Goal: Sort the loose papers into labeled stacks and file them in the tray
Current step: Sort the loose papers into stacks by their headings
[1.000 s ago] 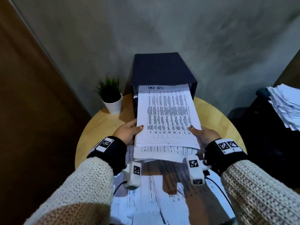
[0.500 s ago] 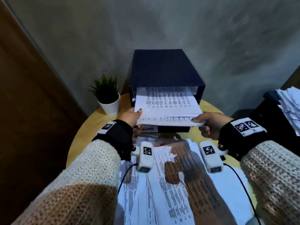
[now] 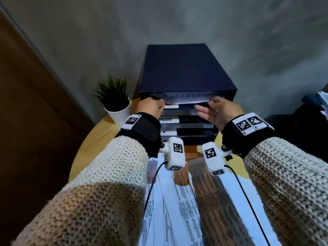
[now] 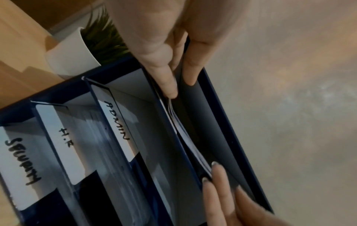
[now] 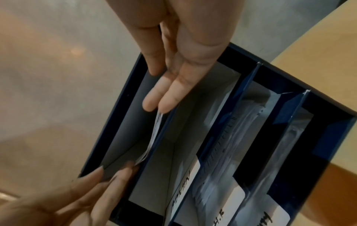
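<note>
At the tray's top slot: both hands, a stack of papers between them.
Change: stack (image 3: 186,98), half out of the slot a moment ago, now almost fully inside; only its front edge showing.
Left hand (image 3: 150,107): fingers pinching the stack's left corner, inside the slot.
Right hand (image 3: 217,110): released, straight fingertips pushing the stack's right edge.
Tray (image 3: 184,68): dark blue, lower slots labelled ADMIN and H.R.
Meaning: probably one stack filed.
Remaining: loose papers (image 3: 204,210) on the table, near the body.
</note>
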